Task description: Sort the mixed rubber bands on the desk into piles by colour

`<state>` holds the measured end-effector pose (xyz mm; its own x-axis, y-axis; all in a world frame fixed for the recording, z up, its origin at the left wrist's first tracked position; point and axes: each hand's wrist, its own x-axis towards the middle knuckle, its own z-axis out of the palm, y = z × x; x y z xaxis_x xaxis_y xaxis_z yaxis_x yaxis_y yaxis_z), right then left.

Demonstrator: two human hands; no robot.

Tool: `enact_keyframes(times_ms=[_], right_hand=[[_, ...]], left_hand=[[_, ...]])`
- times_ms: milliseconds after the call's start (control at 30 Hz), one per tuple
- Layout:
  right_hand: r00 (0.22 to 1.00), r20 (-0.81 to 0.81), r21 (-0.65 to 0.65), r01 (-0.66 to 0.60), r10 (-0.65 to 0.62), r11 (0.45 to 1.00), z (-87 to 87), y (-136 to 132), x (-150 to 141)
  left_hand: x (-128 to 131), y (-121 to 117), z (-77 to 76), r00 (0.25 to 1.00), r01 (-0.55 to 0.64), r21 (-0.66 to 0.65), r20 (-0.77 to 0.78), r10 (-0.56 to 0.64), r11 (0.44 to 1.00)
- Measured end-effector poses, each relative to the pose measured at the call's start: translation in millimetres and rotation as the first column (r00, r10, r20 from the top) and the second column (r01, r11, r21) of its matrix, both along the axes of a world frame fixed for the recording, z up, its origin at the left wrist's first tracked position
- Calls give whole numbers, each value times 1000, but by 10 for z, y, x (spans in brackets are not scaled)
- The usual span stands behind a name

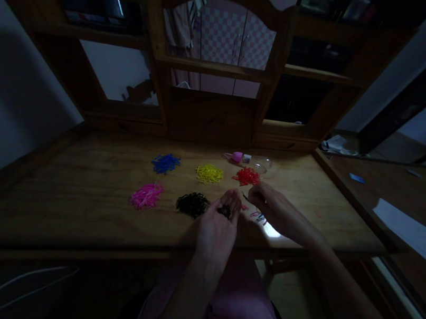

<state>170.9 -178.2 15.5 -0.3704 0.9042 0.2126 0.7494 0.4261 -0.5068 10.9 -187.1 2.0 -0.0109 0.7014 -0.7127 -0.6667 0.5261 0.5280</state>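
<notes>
My left hand (216, 229) is turned palm up and cupped, with a small clump of black rubber bands (224, 211) lying in it. Close to its right, the fingers of my right hand (273, 205) are pinched on a thin dark piece (245, 195) that looks like one black band. A pile of black bands (192, 205) lies just left of my left hand. Beyond my right fingertips is a red pile (246, 176). Several loose mixed-colour bands (259, 216) lie under my right hand, beside a bright patch of light.
Blue (165, 163), yellow (209, 173) and pink (146, 195) piles lie on the wooden desk (82, 195). A clear bottle-shaped container with a pink cap (237, 157) lies behind the red pile. The desk's shelf unit (210, 114) rises at the back. White paper (416, 235) lies right.
</notes>
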Motion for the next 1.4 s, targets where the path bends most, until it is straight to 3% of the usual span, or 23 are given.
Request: enact_keyframes(times_ms=[67,100,133,200,267,300,433,567,633,700,767,800,900,1033,1200,1300,1400], right_hand=[[998,-65,1,-10,10,1000,15,-23,-79],[997,-73,5,-14,14,1000,22,-38,-126],[997,-80,14,-8,9,1000,30,-55,-172],[993,-115,53,40,-34,998,58,-94,-240],[975,-192,95,135,-115,986,101,-139,-259],[958,-239,111,192,-161,975,124,-162,-249],[884,-355,101,360,-305,927,149,-237,-125],[843,-374,54,435,-386,899,-8,-249,44],[836,-365,32,452,-410,892,-117,-235,125],[855,-316,10,437,-412,900,-210,-211,192],[898,-227,-7,385,-377,923,-272,-183,226],[920,-180,-10,352,-348,936,-292,-167,227],[963,-70,4,262,-261,965,-331,-114,162],[973,78,31,214,-216,976,-394,-22,10],[935,287,60,199,-208,978,-444,50,-78],[929,304,55,207,-213,977,-432,17,-36],[950,199,53,234,-240,971,-396,-44,78]], left_hand=[[76,-10,103,925,39,-273,-355,-138,961],[113,-14,139,912,37,-306,-379,-157,951],[144,-18,160,947,42,-248,-299,-117,968],[172,-30,163,999,-13,23,49,12,1000],[143,-49,123,931,-144,223,360,56,964],[108,-60,92,901,-191,264,430,62,945],[-122,-61,-66,888,-268,319,448,105,909],[-396,89,-210,903,-374,377,356,240,847],[-512,199,-263,901,-424,438,295,319,793],[-594,290,-306,891,-439,562,174,419,702],[-639,337,-343,858,-316,704,-74,508,637],[-649,341,-360,826,-224,740,-202,527,634],[-644,297,-406,717,26,717,-499,487,696],[-606,232,-441,569,234,648,-696,439,725],[-570,184,-377,306,412,626,-780,546,662],[-534,110,-312,193,604,555,-799,570,573],[-470,38,-304,101,884,310,-858,503,351]])
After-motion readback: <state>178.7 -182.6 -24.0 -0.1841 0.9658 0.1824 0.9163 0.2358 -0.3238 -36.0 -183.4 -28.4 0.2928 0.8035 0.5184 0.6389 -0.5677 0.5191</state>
